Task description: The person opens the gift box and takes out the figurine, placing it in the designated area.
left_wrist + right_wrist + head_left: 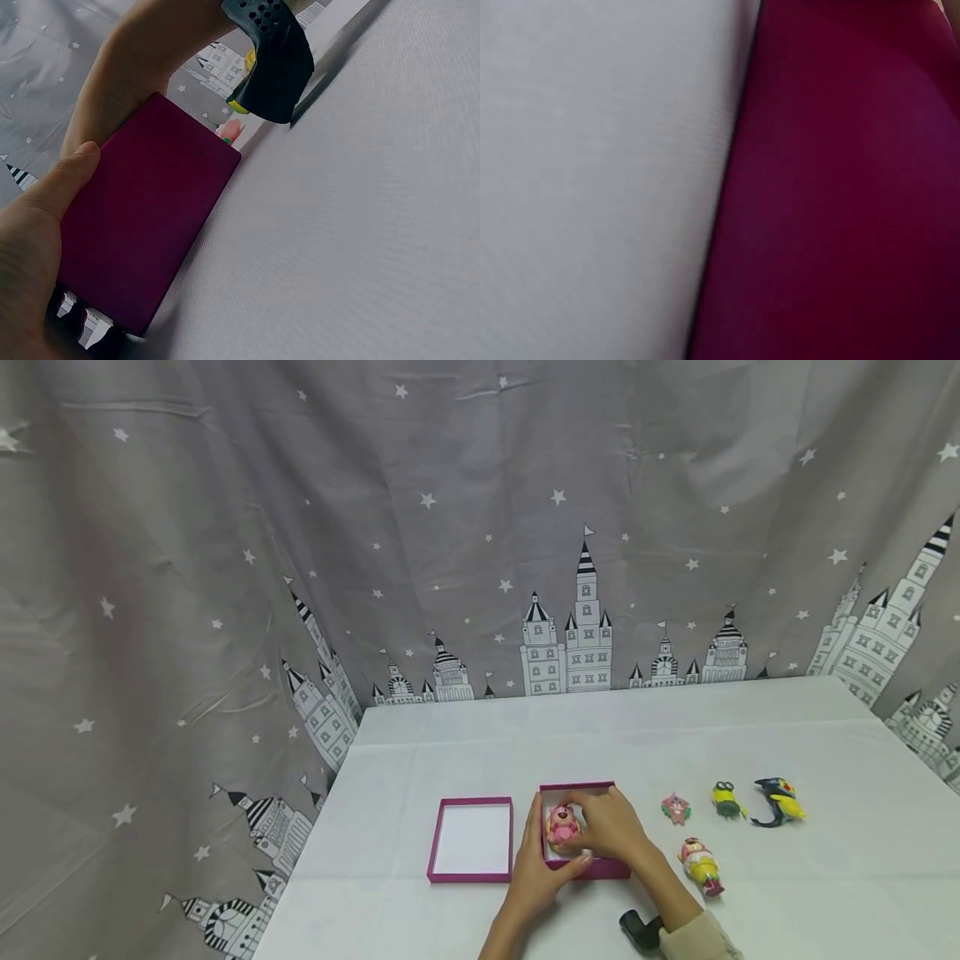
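Inside a magenta box point(606, 869) with a pale interior sits a pink bear figurine point(562, 828). My right hand point(613, 828) reaches over the box's right side and pinches the figurine between thumb and fingers. The left hand point(534, 870) grips the box at its left wall, thumb stretched along the near side. In the left wrist view that thumb presses the box's magenta outer wall point(150, 225). A plain magenta side of the box point(840, 187) fills much of the right wrist view, and neither the right hand nor the figurine shows there.
Left of the box lies a magenta-rimmed lid point(471, 877), its white inside up. To the right are a small pink figure point(676, 808), a green-and-yellow figure point(726, 800), a dark blue-and-yellow figure point(780, 802) and a pink-and-yellow doll point(701, 866). A black wrist device point(641, 932) sits by the right forearm.
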Action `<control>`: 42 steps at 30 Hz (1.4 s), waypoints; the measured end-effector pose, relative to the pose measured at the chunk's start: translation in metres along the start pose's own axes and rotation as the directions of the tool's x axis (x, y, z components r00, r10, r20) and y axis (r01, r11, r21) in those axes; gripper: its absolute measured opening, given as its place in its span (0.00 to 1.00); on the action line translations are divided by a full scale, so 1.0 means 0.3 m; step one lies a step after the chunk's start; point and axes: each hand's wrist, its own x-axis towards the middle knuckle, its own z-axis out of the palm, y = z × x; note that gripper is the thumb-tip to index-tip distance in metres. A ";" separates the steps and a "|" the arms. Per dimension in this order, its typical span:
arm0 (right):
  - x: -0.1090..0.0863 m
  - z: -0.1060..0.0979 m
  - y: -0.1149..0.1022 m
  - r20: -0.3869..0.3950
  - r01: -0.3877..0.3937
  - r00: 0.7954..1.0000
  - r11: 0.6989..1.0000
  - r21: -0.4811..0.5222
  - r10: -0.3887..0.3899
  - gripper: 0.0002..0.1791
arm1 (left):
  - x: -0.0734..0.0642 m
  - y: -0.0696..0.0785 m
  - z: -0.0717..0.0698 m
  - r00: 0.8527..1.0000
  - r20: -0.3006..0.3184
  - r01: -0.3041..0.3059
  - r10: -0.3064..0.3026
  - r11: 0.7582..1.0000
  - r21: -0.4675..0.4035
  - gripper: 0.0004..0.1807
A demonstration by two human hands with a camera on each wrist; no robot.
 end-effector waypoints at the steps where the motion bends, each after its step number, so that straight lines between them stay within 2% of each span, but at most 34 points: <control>1: -0.001 -0.005 0.001 0.004 -0.001 1.000 1.000 0.024 0.001 0.33 | -0.001 0.000 0.001 1.000 0.002 0.001 -0.001 1.000 0.001 0.60; 5: -0.003 -0.037 0.002 0.035 0.024 0.999 0.987 0.159 -0.030 0.31 | -0.003 0.000 0.001 1.000 0.005 0.002 -0.002 1.000 -0.008 0.59; 9: -0.008 -0.093 -0.001 0.074 0.059 0.994 0.948 0.313 -0.087 0.32 | -0.002 0.003 0.000 1.000 0.015 0.014 -0.013 1.000 -0.012 0.60; 11: -0.015 -0.133 -0.009 0.089 0.050 0.992 0.935 0.350 -0.086 0.33 | 0.000 0.004 -0.001 1.000 0.020 0.016 -0.016 1.000 -0.008 0.60; 15: -0.038 -0.223 -0.019 0.074 0.022 0.996 0.936 0.352 -0.051 0.33 | 0.006 0.006 -0.001 1.000 0.019 0.007 -0.007 1.000 0.002 0.60; 19: -0.081 -0.315 -0.001 0.058 -0.031 0.998 0.949 0.314 0.013 0.34 | 0.009 0.009 0.004 1.000 0.008 -0.007 0.006 1.000 0.015 0.60; 24: -0.157 -0.410 0.069 0.031 -0.111 0.994 0.964 0.240 0.106 0.34 | 0.006 0.009 0.007 1.000 -0.001 0.006 -0.006 1.000 0.013 0.60; 27: -0.207 -0.448 0.132 0.009 -0.146 0.989 0.963 0.225 0.148 0.34 | 0.004 0.007 0.006 1.000 -0.009 0.024 -0.024 1.000 0.011 0.60; 30: -0.258 -0.472 0.201 -0.006 -0.165 0.985 0.959 0.231 0.171 0.34 | 0.002 0.004 0.005 0.999 -0.013 0.041 -0.041 0.999 0.005 0.60; 35: -0.339 -0.494 0.294 0.027 -0.245 0.969 0.947 0.208 0.245 0.35 | 0.000 0.001 0.007 0.999 -0.010 0.046 -0.046 0.999 -0.006 0.60; 42: -0.420 -0.463 0.384 0.105 -0.313 0.949 0.926 0.210 0.297 0.36 | 0.000 0.007 0.005 0.999 -0.013 0.039 -0.039 0.999 0.002 0.60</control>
